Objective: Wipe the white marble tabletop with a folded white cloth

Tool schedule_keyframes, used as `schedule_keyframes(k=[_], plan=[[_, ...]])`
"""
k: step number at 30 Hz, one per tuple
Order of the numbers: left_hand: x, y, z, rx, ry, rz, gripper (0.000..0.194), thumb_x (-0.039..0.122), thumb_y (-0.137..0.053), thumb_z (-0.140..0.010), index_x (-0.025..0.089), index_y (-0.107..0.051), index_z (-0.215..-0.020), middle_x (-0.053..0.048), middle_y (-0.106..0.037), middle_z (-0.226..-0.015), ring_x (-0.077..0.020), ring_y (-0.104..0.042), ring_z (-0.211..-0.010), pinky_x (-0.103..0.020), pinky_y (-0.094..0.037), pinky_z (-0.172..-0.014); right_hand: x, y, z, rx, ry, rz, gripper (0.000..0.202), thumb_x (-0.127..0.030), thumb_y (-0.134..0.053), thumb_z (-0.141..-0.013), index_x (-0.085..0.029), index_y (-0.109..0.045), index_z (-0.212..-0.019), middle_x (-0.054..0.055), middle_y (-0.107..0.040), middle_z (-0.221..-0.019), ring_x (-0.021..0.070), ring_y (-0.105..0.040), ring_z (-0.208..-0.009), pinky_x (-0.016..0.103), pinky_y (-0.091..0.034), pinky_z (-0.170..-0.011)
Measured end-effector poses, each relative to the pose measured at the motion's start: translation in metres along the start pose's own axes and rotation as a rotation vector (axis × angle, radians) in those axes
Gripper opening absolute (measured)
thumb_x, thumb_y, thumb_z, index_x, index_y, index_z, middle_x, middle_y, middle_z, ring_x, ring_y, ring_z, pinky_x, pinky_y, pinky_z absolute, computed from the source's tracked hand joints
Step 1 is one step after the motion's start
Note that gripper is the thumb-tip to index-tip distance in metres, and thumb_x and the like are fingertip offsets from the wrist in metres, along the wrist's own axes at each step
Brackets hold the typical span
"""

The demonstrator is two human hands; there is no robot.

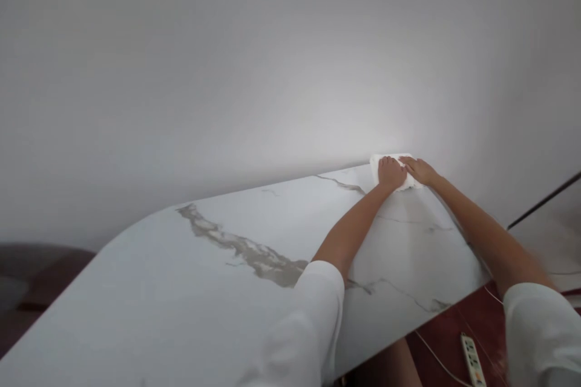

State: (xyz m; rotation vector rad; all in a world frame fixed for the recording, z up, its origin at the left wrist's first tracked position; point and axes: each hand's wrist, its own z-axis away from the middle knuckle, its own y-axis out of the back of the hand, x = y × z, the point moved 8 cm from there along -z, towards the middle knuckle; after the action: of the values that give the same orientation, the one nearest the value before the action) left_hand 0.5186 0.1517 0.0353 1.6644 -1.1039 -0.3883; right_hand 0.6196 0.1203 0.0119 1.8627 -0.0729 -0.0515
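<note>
Together, both hands rest on a white cloth (374, 170) at the far right corner of the tabletop (154, 296), close to the pale wall (254, 72). The left hand (393, 173) lies palm down over the middle of the cloth, fingers slightly bent. The right hand (420, 170) lies at the cloth's right side, its fingers pointing toward the left hand and close to it. Whether either one grips the fabric or only presses on it, I cannot tell. Both arms stretch forward from white sleeves (540, 320). Grey-brown veins (254, 254) run across the white tabletop, whose far left corner is rounded. Below its near right edge, a power strip (472, 360) lies on the dark red floor (447, 335), with a white cable (438, 360) beside it.
</note>
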Motion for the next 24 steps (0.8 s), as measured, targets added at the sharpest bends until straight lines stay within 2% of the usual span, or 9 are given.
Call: schedule_keyframes(k=[3, 7, 13, 19, 24], plan=[[-0.037, 0.014, 0.009, -0.009, 0.001, -0.044, 0.039, 0.03, -0.04, -0.097, 0.002, -0.06, -0.116, -0.019, -0.062, -0.122, -0.0265, -0.051, -0.121, -0.037, -0.031, -0.107, -0.035, -0.007, -0.025, 0.019, 0.042, 0.022, 0.052, -0.026, -0.024, -0.096, -0.014, -0.052, -0.138, 0.013, -0.053, -0.143, 0.024, -0.047, -0.135, 0.046, -0.045, -0.103], [-0.093, 0.046, 0.043, -0.003, 0.002, -0.133, 0.036, 0.029, -0.039, -0.097, 0.006, -0.062, -0.112, -0.016, -0.063, -0.119, -0.0253, -0.053, -0.119, -0.036, -0.033, -0.106, -0.11, -0.014, -0.048, 0.037, 0.115, 0.046, 0.052, -0.024, -0.022, -0.097, -0.011, -0.052, -0.137, 0.014, -0.053, -0.143, 0.0258, -0.047, -0.134, 0.046, -0.042, -0.105], [-0.199, 0.102, 0.11, -0.092, 0.015, -0.255, 0.032, 0.025, -0.038, -0.096, 0.008, -0.059, -0.113, -0.015, -0.064, -0.118, -0.0232, -0.056, -0.116, -0.034, -0.036, -0.104, -0.257, -0.021, -0.084, 0.05, 0.238, 0.009, 0.046, -0.02, -0.026, -0.096, -0.005, -0.057, -0.126, 0.02, -0.057, -0.137, 0.0301, -0.045, -0.132, 0.045, -0.039, -0.104], [-0.317, 0.166, 0.181, -0.156, 0.072, -0.318, 0.036, 0.022, -0.037, -0.094, 0.01, -0.055, -0.122, -0.015, -0.061, -0.13, -0.0225, -0.054, -0.123, -0.035, -0.036, -0.108, -0.408, -0.026, -0.121, 0.034, 0.283, -0.12, 0.041, -0.016, -0.028, -0.096, -0.002, -0.06, -0.118, 0.024, -0.058, -0.131, 0.0291, -0.052, -0.121, 0.041, -0.038, -0.103], [-0.405, 0.215, 0.238, -0.149, 0.138, -0.289, 0.043, 0.026, -0.034, -0.093, 0.013, -0.054, -0.129, -0.012, -0.057, -0.139, -0.0221, -0.05, -0.13, -0.037, -0.034, -0.112, -0.515, -0.03, -0.145, 0.033, 0.275, -0.218, 0.038, -0.017, -0.031, -0.097, 0.0, -0.057, -0.119, 0.023, -0.059, -0.128, 0.0296, -0.051, -0.12, 0.042, -0.037, -0.102]])
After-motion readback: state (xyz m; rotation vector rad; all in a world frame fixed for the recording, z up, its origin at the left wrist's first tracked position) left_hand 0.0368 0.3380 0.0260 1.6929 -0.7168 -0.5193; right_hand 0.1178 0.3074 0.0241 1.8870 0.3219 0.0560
